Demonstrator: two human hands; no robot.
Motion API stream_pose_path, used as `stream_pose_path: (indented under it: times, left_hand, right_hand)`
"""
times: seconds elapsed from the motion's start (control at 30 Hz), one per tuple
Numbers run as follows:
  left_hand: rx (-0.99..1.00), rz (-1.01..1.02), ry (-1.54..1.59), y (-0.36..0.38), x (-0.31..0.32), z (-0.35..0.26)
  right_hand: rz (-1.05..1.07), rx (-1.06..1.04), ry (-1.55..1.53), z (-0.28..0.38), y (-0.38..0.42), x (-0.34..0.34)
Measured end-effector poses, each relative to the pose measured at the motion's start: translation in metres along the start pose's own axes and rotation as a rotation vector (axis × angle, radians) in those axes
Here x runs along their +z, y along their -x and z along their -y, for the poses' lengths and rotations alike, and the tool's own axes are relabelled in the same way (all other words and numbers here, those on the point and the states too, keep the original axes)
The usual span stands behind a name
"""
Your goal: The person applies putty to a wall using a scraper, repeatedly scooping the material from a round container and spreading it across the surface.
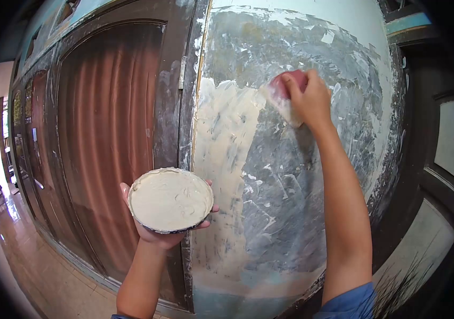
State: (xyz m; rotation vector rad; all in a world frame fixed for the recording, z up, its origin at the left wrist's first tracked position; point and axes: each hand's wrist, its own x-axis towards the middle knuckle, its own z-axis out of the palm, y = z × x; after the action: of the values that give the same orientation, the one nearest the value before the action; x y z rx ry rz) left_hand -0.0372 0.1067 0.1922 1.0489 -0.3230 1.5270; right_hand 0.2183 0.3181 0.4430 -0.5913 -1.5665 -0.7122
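Note:
My left hand (160, 237) holds up a round, shallow container of cream-coloured putty (172, 199) from below, its fingers curled round the rim. Putty fills the container to the brim, and its surface has small ridges. My right hand (310, 99) grips a reddish putty scraper (293, 83) against the wall, with pale putty smeared along its lower edge. On the grey, scraped wall (291, 159) a broad cream layer (224, 133) covers the left strip, left of the scraper. Scattered white smears mark the grey part.
Left of the wall is a dark wooden door frame (171, 122) with a hinge and a reddish-brown curtain (112, 117) behind its panel. A dark door (424, 159) with pale panels stands to the right. Tiled floor (40, 271) shows at lower left.

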Motion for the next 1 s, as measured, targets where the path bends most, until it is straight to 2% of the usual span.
stream_pose_path:
  times: [0.07,0.13,0.2,0.23,0.27,0.33,0.4,0.47,0.53,0.57,0.63,0.7,0.8,0.87,1.0]
  left_hand:
    - [0.006,0.014,0.038,-0.003,0.002,0.002]
    - [-0.006,-0.012,0.002,-0.005,0.005,0.001]
    - [-0.010,-0.039,-0.017,-0.004,0.004,0.001]
    - [-0.018,-0.040,-0.022,-0.004,0.003,0.001]
    - [-0.027,-0.041,-0.027,-0.005,0.003,0.001]
    - [-0.033,-0.034,-0.013,-0.006,0.004,0.006]
    - [-0.044,-0.021,-0.001,-0.010,0.002,0.008]
    - [-0.085,0.097,0.152,-0.014,-0.005,0.011]
    - [-0.098,0.075,0.170,-0.015,-0.001,0.013]
    - [-0.108,0.046,0.186,-0.014,0.003,0.014]
    - [-0.054,-0.017,0.096,-0.013,0.014,0.020]
    - [-0.001,-0.080,0.002,-0.013,0.016,0.023]
    - [-0.014,-0.067,-0.044,-0.013,0.014,0.022]
    - [-0.054,-0.029,-0.063,-0.013,0.013,0.021]
    - [0.020,-0.128,0.039,-0.012,0.016,0.023]
  right_hand:
    - [-0.133,0.358,-0.213,-0.006,-0.011,-0.006]
    - [-0.162,0.423,-0.231,-0.007,-0.020,-0.025]
    - [-0.117,0.330,-0.478,-0.007,-0.024,-0.042]
    - [-0.097,0.218,-0.641,-0.005,-0.026,-0.045]
    - [-0.097,0.219,-0.640,-0.004,-0.023,-0.053]
    - [0.505,0.141,-0.867,0.028,-0.011,-0.094]
    - [0.613,-0.034,-0.787,0.056,0.008,-0.107]
    - [0.478,-0.532,-0.401,0.074,0.027,-0.111]
    - [0.554,-0.642,-0.369,0.093,0.045,-0.119]
    - [0.560,-0.634,-0.366,0.101,0.054,-0.123]
    - [0.585,-0.799,-0.320,0.116,0.069,-0.129]
    - [0.587,-0.809,-0.319,0.123,0.078,-0.129]
    - [0.581,-0.850,-0.308,0.125,0.080,-0.126]
    - [0.497,-0.868,-0.330,0.124,0.083,-0.120]
    - [0.480,-0.874,-0.323,0.124,0.085,-0.112]
